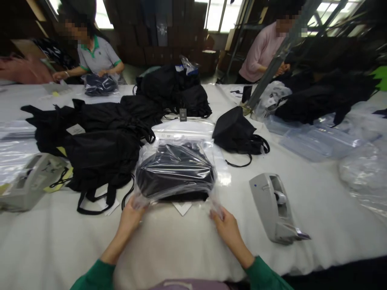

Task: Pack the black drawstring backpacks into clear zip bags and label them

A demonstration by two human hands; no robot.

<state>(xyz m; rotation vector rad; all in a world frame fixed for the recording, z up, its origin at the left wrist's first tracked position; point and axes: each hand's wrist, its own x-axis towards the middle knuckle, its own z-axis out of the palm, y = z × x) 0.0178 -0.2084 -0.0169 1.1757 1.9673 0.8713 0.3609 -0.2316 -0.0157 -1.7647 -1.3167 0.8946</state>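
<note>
A clear plastic bag (177, 171) with a folded black fabric item inside lies in front of me on the white-covered table. My left hand (132, 215) pinches its near left corner, and my right hand (223, 221) pinches the near right corner. The plastic is spread between the two hands. Part of a white paper (183, 208) shows under the bag's near edge. Beyond the bag, flat clear bags and a dark tag (183, 114) lie on the table.
Black fabric bags (102, 153) are piled at the left, with another (234, 131) at the right. Grey tape dispensers stand right (272, 207) and left (33, 181). A slanted metal post (272, 64) rises at the back right. Two people work across the table (320, 193).
</note>
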